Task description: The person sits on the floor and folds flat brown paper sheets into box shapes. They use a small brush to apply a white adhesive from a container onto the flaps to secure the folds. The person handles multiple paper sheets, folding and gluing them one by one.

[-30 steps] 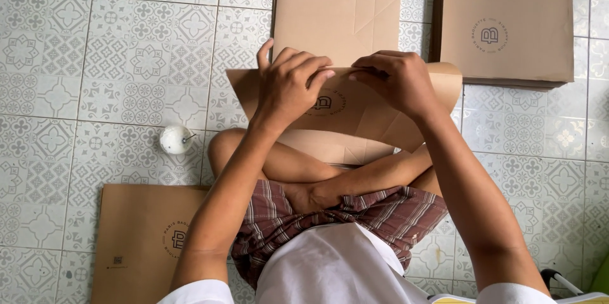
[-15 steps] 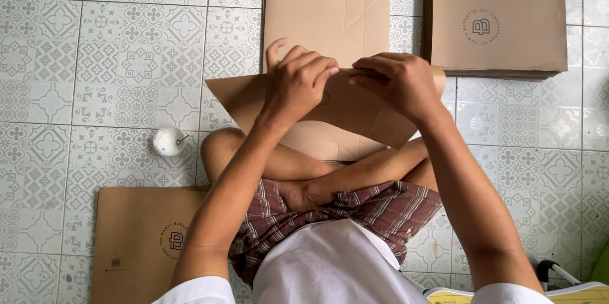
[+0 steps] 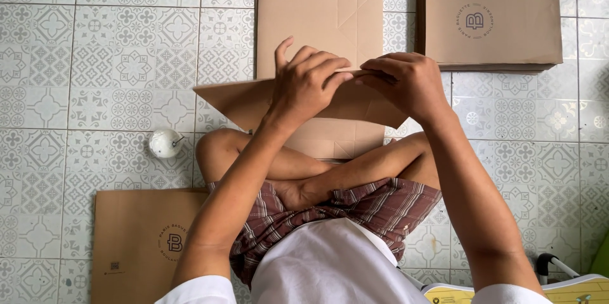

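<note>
Brown paper bag (image 3: 241, 102) — pinched by left hand (image 3: 309, 83), right hand (image 3: 406, 82).

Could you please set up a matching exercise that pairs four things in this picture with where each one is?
Things:
1. folded brown paper bag
2. stack of flat paper bags
3. small white round thing
4. single flat paper bag

Places:
A. on the tiles by the person's left knee
B. on the floor at top right
C. held in the left hand and right hand
D. on the floor at bottom left, beside the person's left thigh

Pairs: 1-C, 2-B, 3-A, 4-D
</note>
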